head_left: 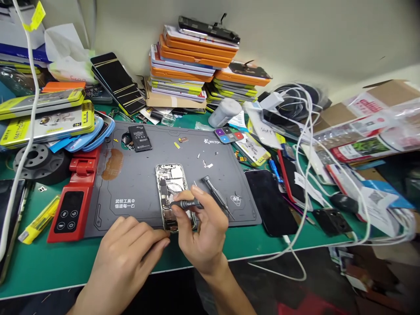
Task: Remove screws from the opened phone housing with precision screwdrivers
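An opened smartphone (166, 186) with its inner parts exposed lies on a grey work mat (138, 175). My right hand (205, 227) is closed around a dark-handled screwdriver (186, 204), held above the phone's lower half. Part of the phone is hidden behind that hand. My left hand (126, 256) has its fingers bent and pressed together, their tips at the phone's bottom left corner. To the right of the phone, a second screwdriver (216, 194) rests on the mat. A black phone battery (140, 138) and several tiny parts (206, 164) lie farther back.
A red device (70, 210) with touch buttons borders the mat's left side, near a yellow cutter (41, 218). On the right are a black phone (271, 201) and loose white cables (310, 127). Stacked orange boxes (197, 48) stand against the wall.
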A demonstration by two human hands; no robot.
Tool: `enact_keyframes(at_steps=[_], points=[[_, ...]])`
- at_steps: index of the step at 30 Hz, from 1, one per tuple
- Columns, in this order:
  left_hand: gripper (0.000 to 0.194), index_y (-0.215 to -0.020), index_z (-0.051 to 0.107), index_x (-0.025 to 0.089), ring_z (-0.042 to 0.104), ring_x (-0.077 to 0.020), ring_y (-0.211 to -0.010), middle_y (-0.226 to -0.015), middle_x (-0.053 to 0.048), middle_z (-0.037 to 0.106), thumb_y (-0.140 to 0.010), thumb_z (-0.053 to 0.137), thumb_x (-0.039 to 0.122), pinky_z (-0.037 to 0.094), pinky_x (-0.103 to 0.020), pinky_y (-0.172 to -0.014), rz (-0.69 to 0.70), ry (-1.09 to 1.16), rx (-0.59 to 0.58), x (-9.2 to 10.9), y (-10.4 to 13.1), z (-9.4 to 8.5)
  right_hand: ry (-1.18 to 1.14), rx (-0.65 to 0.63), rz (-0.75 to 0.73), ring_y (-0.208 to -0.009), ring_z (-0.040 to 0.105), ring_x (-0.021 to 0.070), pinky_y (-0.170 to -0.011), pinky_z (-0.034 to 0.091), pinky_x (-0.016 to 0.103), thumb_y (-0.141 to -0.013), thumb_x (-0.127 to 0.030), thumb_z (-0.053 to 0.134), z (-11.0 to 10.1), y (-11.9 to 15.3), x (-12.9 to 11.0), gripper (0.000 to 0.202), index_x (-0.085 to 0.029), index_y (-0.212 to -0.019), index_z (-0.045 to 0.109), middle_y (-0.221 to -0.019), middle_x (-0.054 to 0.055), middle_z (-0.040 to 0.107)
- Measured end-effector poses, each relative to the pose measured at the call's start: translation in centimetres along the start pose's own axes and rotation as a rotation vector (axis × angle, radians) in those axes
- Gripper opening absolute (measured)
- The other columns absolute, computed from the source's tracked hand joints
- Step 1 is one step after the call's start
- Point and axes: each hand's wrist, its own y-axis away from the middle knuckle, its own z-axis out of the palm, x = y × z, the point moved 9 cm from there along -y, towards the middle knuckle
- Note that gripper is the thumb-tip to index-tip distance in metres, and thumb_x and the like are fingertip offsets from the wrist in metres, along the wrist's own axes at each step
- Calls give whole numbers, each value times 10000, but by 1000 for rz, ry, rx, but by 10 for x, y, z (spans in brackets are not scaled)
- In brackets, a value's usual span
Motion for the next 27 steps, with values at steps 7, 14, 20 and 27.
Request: enact_keyframes(at_steps=[7,14,20,27], points=[[99,-1148,685,249,568,-159,-773,-924,50,759,-1112,623,181,392,-345,-761,2,19,-24,-2,3,6,11,-73,-22,-1145,799,234,-902,737,435,-1009,-16,614,1,1,-3,825,-303,-1716,302,-1388,113,752],[84,-1094,681,236,534,-165,-766,-880,47,729,-1124,611,201,366,-351,-753,-8,9,15,-1,4,4,198,-1,-154,-957,796,204,-854,685,375,-1041,-123,683,-11,-14,-19,597,-234,-1608,533,-1120,64,843],[147,-1057,695,219,557,-170,-756,-870,34,739,-1141,574,225,368,-357,-724,20,-31,38,2,3,2,222,56,-160,-974,779,199,-840,670,363,-1031,-42,636,-15,-14,-24,571,-271,-1554,616,-1083,57,815],[194,-1021,717,211,569,-173,-755,-847,25,736,-1142,573,261,384,-361,-725,27,-78,57,1,6,3,220,56,-184,-982,757,194,-865,649,349,-1013,-5,639,-15,-17,-26,606,-279,-1552,614,-1097,61,796]])
